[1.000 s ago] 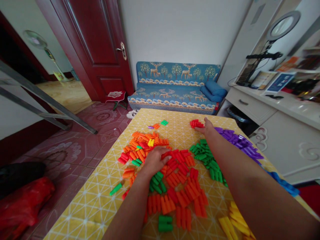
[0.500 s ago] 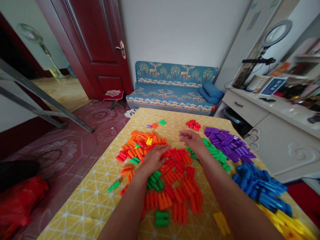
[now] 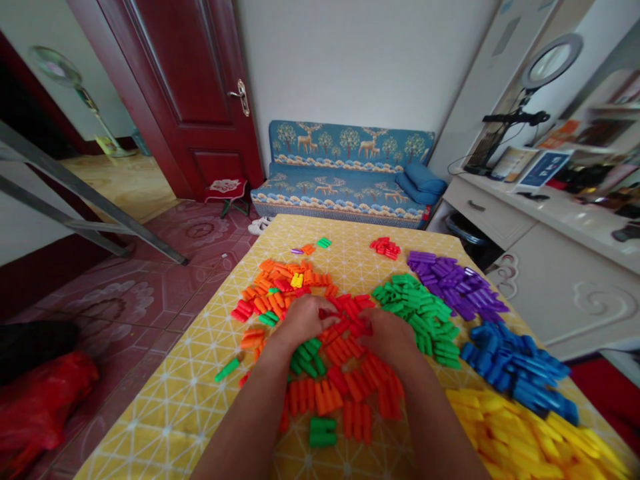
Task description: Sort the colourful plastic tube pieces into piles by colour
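Observation:
My left hand [image 3: 307,319] is low over the middle of a mixed heap, thumb and forefinger curved with a gap between them, beside red plastic blocks [image 3: 345,308]. Facing it, my right hand [image 3: 391,335] has its fingertips bent down on a red block at the heap's right side; the fingers partly hide it. Orange blocks [image 3: 327,398] are spread below the hands, and more orange blocks [image 3: 270,277] lie beyond the left one. Green blocks [image 3: 307,360] sit by my left wrist. A single green pair [image 3: 323,432] lies near the front.
On the right are separate piles of green blocks [image 3: 420,307], purple blocks [image 3: 453,283], blue blocks [image 3: 515,367] and yellow blocks [image 3: 525,433]. A small red pile [image 3: 385,248] sits at the back of the yellow-clothed table [image 3: 170,393]. Behind stands a blue sofa [image 3: 345,177].
My right hand has come back from near the small red pile, down and toward the left hand, onto the red blocks. My left hand's fingers have curled in.

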Action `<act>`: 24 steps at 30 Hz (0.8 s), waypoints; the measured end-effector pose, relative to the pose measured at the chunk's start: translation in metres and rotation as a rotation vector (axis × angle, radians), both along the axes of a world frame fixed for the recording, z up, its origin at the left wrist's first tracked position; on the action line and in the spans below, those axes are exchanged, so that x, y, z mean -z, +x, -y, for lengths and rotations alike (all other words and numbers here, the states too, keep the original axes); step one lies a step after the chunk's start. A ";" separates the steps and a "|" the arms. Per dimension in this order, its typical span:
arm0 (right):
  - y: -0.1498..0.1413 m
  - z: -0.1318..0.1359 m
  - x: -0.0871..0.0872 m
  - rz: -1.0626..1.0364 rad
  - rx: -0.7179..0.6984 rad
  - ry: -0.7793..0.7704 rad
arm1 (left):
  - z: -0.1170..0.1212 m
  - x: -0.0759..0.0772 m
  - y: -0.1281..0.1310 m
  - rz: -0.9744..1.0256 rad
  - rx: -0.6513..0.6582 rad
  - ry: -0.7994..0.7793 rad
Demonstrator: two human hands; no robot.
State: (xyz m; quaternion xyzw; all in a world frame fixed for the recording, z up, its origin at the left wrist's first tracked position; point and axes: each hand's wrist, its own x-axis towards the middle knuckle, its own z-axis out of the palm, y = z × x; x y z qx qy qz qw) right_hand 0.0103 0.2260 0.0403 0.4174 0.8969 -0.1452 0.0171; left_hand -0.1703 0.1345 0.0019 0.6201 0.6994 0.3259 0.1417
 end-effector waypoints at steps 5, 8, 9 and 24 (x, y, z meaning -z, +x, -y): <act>-0.005 0.008 0.003 0.037 -0.098 0.044 | 0.004 -0.012 0.008 -0.117 0.019 -0.084; -0.011 0.012 0.012 -0.013 -0.105 0.050 | 0.005 -0.020 0.017 -0.205 0.012 -0.160; -0.014 0.014 0.015 -0.039 -0.101 0.054 | 0.005 -0.021 0.020 -0.235 0.004 -0.182; -0.020 -0.008 0.045 -0.762 0.141 -0.130 | 0.001 -0.006 -0.007 0.312 -0.250 -0.007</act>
